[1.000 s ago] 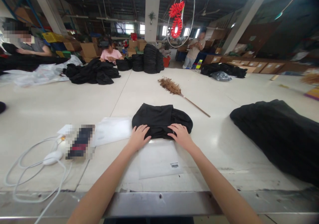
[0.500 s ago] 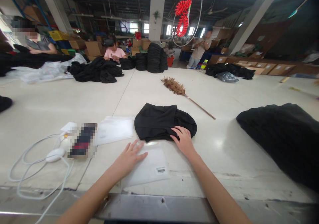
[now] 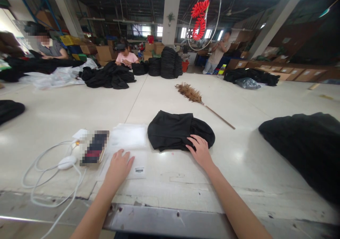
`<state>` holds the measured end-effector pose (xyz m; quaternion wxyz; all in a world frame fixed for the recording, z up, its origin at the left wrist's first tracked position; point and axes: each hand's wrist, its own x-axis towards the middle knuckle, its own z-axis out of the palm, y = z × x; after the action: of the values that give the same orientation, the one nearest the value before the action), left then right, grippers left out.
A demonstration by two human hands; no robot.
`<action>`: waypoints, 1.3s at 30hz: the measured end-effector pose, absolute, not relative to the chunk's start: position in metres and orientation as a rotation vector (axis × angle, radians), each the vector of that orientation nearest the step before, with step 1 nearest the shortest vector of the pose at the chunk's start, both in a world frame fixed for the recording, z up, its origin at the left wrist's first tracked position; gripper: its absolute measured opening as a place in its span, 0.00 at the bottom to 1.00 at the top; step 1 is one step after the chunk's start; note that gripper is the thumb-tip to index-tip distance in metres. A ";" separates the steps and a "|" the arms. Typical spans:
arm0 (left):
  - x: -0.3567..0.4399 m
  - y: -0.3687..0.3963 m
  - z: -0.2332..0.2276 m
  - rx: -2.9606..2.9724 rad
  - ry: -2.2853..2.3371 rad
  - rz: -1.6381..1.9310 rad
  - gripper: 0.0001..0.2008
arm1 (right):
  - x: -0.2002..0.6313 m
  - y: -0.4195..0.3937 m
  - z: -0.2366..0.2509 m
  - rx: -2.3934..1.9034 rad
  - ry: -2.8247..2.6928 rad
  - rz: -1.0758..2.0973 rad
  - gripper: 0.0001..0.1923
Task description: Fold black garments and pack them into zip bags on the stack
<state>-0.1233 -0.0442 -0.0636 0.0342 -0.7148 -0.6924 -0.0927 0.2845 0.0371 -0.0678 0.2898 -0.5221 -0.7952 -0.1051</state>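
Note:
My left hand [image 3: 119, 166] lies with its fingers stretched out on a clear plastic bag [image 3: 139, 161] that carries a small barcode label. Just behind it are more clear plastic bags [image 3: 129, 134], lying flat on the white table. A folded piece of black cloth [image 3: 170, 131], probably a garment, sits in front of me with a rounded right end. Resting on the near right edge of that cloth is my right hand [image 3: 201, 153], its fingers apart and slightly bent, not gripping.
Left of the bags lie a blurred phone [image 3: 94, 148] and a white cable [image 3: 37, 168]. Beyond the cloth is a feather duster [image 3: 190, 92]. A large black cloth pile [image 3: 300, 143] stands at right. Black stacks [image 3: 168, 63] and seated people [image 3: 126, 58] are at the far side.
My left hand has slid left, and the barcoded bag has shifted left with it, from in front of the black cloth to beside the other bags. My right hand stays on the cloth.

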 end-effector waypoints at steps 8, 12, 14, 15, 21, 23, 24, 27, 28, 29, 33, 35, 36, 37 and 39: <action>-0.122 -0.041 -0.061 -2.036 -2.193 -0.219 0.23 | 0.286 0.037 -0.070 -1.374 -2.181 -0.312 0.21; -0.098 -0.031 -0.036 -2.093 -2.119 -0.305 0.21 | 0.288 0.039 -0.068 -1.350 -2.182 -0.302 0.20; -0.071 -0.018 -0.025 -2.235 -1.997 -0.435 0.22 | 0.288 0.039 -0.066 -1.338 -2.176 -0.280 0.18; -0.055 -0.009 -0.021 -2.339 -1.911 -0.495 0.23 | 0.288 0.040 -0.063 -1.329 -2.169 -0.265 0.17; 0.024 0.039 -0.015 -2.697 -1.605 -0.516 0.29 | 0.291 0.040 -0.028 -1.259 -2.091 -0.249 0.17; 0.027 0.042 -0.008 -2.687 -1.614 -0.533 0.24 | 0.299 0.034 -0.006 -1.272 -2.063 -0.299 0.18; 0.023 0.039 -0.003 -2.664 -1.628 -0.566 0.23 | 0.304 0.028 0.005 -1.275 -2.045 -0.334 0.18; -0.001 0.012 0.012 -2.616 -1.639 -0.662 0.22 | 0.321 -0.004 0.028 -1.205 -2.018 -0.427 0.16; -0.011 -0.001 0.014 -2.657 -1.596 -0.641 0.21 | 0.325 -0.019 0.030 -1.154 -2.044 -0.438 0.14; -0.019 -0.016 0.015 -2.716 -1.547 -0.590 0.20 | 0.328 -0.034 0.028 -1.102 -2.101 -0.430 0.14; -0.031 -0.070 0.001 -2.989 -1.466 -0.382 0.31 | 0.323 -0.081 -0.012 -1.111 -2.473 -0.245 0.28; -0.022 -0.082 -0.010 -3.107 -1.434 -0.329 0.44 | 0.315 -0.086 -0.037 -1.269 -2.567 -0.122 0.36; -0.014 -0.083 -0.015 -3.146 -1.433 -0.304 0.49 | 0.312 -0.083 -0.047 -1.351 -2.576 -0.054 0.38; -0.006 -0.080 -0.020 -3.161 -1.457 -0.274 0.53 | 0.309 -0.078 -0.054 -1.419 -2.568 0.010 0.39; 0.011 -0.067 -0.030 -3.111 -1.582 -0.211 0.53 | 0.304 -0.061 -0.059 -1.488 -2.536 0.109 0.39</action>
<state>0.0108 -0.0667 -0.0298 -0.1766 -0.8758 -0.4453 -0.0595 0.3043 -0.0605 -0.0594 0.0994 -0.5033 -0.8576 0.0370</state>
